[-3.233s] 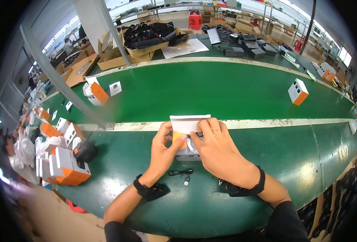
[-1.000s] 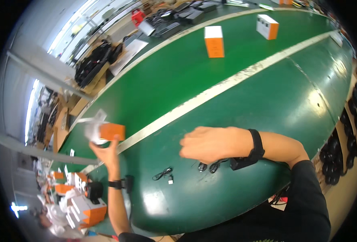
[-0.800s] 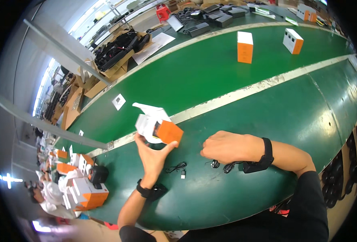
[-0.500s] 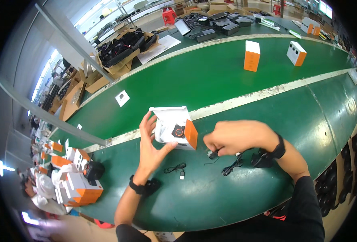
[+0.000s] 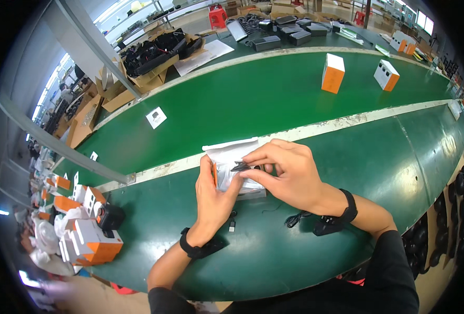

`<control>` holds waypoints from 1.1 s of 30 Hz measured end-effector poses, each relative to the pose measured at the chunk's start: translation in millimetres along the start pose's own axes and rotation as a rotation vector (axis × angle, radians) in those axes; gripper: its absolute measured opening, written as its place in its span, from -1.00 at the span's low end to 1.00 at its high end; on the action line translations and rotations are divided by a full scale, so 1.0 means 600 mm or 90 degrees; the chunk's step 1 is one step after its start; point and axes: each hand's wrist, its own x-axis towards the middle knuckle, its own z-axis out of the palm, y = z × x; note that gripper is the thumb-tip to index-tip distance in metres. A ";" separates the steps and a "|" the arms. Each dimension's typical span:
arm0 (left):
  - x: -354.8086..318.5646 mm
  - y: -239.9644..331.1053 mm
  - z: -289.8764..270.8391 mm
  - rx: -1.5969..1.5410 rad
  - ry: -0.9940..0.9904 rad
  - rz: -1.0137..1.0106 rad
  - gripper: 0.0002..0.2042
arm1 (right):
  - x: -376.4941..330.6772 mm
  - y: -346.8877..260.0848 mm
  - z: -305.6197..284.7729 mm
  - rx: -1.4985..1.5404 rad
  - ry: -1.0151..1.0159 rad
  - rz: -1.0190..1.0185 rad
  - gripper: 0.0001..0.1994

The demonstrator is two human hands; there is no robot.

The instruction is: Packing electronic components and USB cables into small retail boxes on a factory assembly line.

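Left hand [image 5: 214, 200] clamped on open white-and-orange box [image 5: 233, 149], fingers outside, thumb over the front; right hand [image 5: 290, 172] pinches small dark part [image 5: 238, 167] at the box mouth; from box: coiled black cable [image 5: 295, 220] at 4 o'clock, white card [image 5: 156, 118] at 10, closed carton [image 5: 387, 76] at 2.

Two bare hands [image 5: 294, 175]; black fabric sleeves [image 5: 397, 267] ending near the elbows; black wristbands [image 5: 351, 205] carrying boxy black units [image 5: 326, 226].
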 end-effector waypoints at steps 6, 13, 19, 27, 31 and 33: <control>-0.010 -0.003 0.005 -0.011 -0.055 0.036 -0.44 | -0.003 0.013 0.030 -0.280 0.014 -0.181 -0.77; -0.012 -0.051 0.001 -0.171 -0.091 0.085 -0.26 | -0.022 0.015 0.034 -0.456 -0.109 -0.169 -0.87; -0.006 -0.028 0.005 -0.314 -0.120 -0.109 -0.63 | 0.002 0.007 -0.030 -0.291 -0.338 -0.161 -0.80; -0.004 -0.042 0.002 -0.306 -0.106 -0.058 -0.61 | 0.004 -0.013 -0.096 -0.221 -0.290 0.003 -0.70; 0.008 -0.063 0.005 -0.297 -0.131 0.106 -0.60 | -0.007 -0.029 -0.080 -0.334 -0.429 -0.070 -0.72; 0.013 -0.057 -0.005 -0.264 -0.148 0.191 -0.57 | -0.007 -0.039 -0.087 -0.318 -0.432 -0.050 -0.74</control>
